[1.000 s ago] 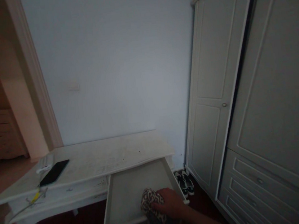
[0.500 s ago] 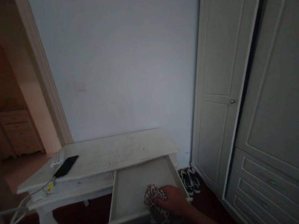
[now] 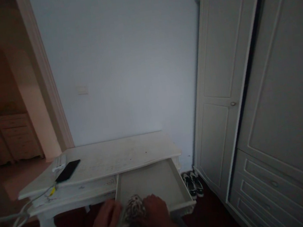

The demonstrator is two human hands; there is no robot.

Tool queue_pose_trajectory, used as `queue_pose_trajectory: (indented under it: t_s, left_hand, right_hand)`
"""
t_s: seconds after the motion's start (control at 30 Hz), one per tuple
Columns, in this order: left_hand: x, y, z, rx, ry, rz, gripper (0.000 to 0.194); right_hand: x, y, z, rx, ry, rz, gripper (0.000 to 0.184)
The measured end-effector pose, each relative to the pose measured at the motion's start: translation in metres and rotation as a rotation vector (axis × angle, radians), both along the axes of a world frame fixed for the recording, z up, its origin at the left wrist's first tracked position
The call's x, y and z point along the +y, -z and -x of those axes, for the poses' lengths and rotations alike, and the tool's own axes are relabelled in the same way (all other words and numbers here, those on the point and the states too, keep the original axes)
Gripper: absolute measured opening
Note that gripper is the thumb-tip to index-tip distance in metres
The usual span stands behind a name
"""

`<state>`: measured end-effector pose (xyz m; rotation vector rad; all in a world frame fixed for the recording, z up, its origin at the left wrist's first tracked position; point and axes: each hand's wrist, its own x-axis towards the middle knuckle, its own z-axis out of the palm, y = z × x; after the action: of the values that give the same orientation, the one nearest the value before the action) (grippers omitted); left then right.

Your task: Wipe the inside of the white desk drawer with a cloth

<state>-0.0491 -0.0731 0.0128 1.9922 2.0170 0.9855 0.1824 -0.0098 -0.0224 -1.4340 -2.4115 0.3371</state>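
A bunched cloth [image 3: 134, 207] with a dark-and-white pattern is over the front of the pulled-out drawer [image 3: 151, 181]. My right hand [image 3: 157, 214] is closed on the cloth's right side, its fingers curled. To the left of the cloth is my left hand [image 3: 105, 222], a little blurred, with its fingers apart and nothing visible in them. Whether it touches the cloth is unclear. The drawer belongs to a worn white desk [image 3: 117, 152], and its bottom shows bare where the hands do not cover it.
A dark phone [image 3: 68, 171] and a white power strip [image 3: 59, 162] lie at the desk's left end, with a white cable [image 3: 20, 214] trailing off left. Black-and-white shoes [image 3: 194, 183] stand on the dark red floor, beside a tall wardrobe [image 3: 221, 119].
My right hand has moved left with the patterned cloth. My left hand has come into view at the cloth's left side. The drawer stays pulled out.
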Motion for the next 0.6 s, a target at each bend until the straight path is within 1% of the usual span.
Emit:
queue_pose_trajectory:
  t_s: [0.03, 0.07, 0.1, 0.13, 0.17, 0.2, 0.23, 0.27, 0.33, 0.37, 0.43, 0.47, 0.5, 0.53, 0.57, 0.6]
  left_hand:
    - [0.024, -0.006, -0.005, -0.006, -0.01, -0.027, 0.04]
    - [0.046, -0.009, -0.009, -0.016, -0.057, -0.079, 0.045]
    - [0.064, -0.01, -0.013, 0.001, -0.099, -0.108, 0.044]
    - [0.079, -0.007, -0.015, 0.041, -0.102, -0.1, 0.042]
    - [0.089, -0.001, -0.016, 0.089, -0.084, -0.066, 0.041]
    - [0.095, 0.008, -0.015, 0.139, -0.057, -0.035, 0.04]
    - [0.097, 0.019, -0.014, 0.192, -0.014, -0.008, 0.038]
    - [0.096, 0.031, -0.011, 0.241, 0.031, 0.007, 0.037]
    - [0.09, 0.051, -0.006, 0.315, 0.097, 0.009, 0.037]
    - [0.087, 0.059, -0.004, 0.339, 0.115, 0.007, 0.037]
    - [0.085, 0.066, -0.003, 0.361, 0.125, 0.008, 0.039]
    - [0.085, 0.066, -0.002, 0.364, 0.128, 0.015, 0.04]
    - [0.085, 0.066, -0.002, 0.364, 0.135, 0.022, 0.04]
    - [0.086, 0.064, -0.003, 0.36, 0.145, 0.031, 0.04]
    - [0.087, 0.061, -0.003, 0.352, 0.152, 0.042, 0.041]
    - [0.088, 0.058, -0.003, 0.341, 0.159, 0.055, 0.042]
  right_hand:
    - [-0.002, 0.004, 0.018, -0.001, -0.03, -0.006, 0.064]
    - [-0.003, 0.008, 0.032, 0.0, -0.069, -0.007, 0.067]
    - [-0.003, 0.01, 0.039, -0.003, -0.114, -0.004, 0.068]
    - [-0.001, 0.011, 0.04, -0.01, -0.163, 0.001, 0.068]
    - [0.001, 0.011, 0.033, -0.02, -0.207, 0.007, 0.067]
    - [0.004, 0.01, 0.019, -0.032, -0.239, 0.014, 0.066]
    - [0.008, 0.008, 0.0, -0.043, -0.262, 0.02, 0.066]
    - [0.012, 0.005, -0.024, -0.049, -0.254, 0.022, 0.068]
    - [0.021, -0.002, -0.076, -0.035, -0.192, 0.064, 0.075]
    - [0.024, -0.006, -0.102, -0.03, -0.138, 0.091, 0.078]
    - [0.029, -0.015, -0.142, -0.048, -0.051, 0.145, 0.082]
    - [0.031, -0.019, -0.154, -0.056, -0.024, 0.156, 0.082]
    - [0.031, -0.021, -0.159, -0.071, -0.008, 0.163, 0.082]
    - [0.03, -0.022, -0.156, -0.085, -0.006, 0.159, 0.083]
    - [0.028, -0.021, -0.145, -0.096, -0.015, 0.146, 0.084]
    - [0.025, -0.019, -0.127, -0.111, -0.032, 0.132, 0.086]
